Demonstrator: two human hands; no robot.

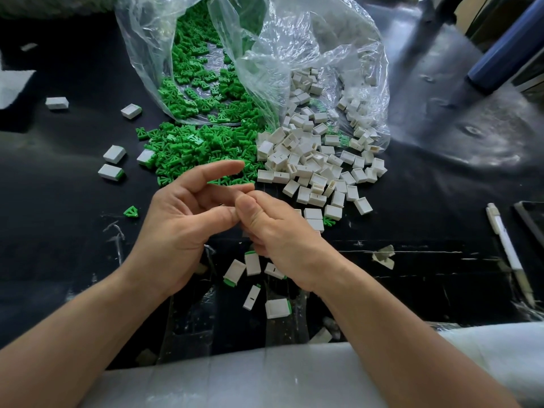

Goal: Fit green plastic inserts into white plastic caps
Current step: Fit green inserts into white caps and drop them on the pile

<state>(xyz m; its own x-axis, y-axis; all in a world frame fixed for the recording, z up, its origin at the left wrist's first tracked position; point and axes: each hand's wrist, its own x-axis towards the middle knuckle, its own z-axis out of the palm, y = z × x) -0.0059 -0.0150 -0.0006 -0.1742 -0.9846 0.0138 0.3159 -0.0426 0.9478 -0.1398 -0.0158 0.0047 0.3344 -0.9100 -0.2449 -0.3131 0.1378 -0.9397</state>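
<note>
We judge ourselves between fits: our left hand (188,222) rests loose-fingered against our right hand (282,234), curled on we cannot tell what, so next we pick from the far green inserts (191,145) and the white caps (309,169) right of them.

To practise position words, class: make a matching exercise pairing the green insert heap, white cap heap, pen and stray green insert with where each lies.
Things: 1 green insert heap; 2 white cap heap; 3 pen; 4 stray green insert.
Places: A far right on the table; B alone, left of the left hand; C beyond the right hand; D at the clear bag's mouth, beyond the left hand.
Pairs: 1-D; 2-C; 3-A; 4-B.
</note>
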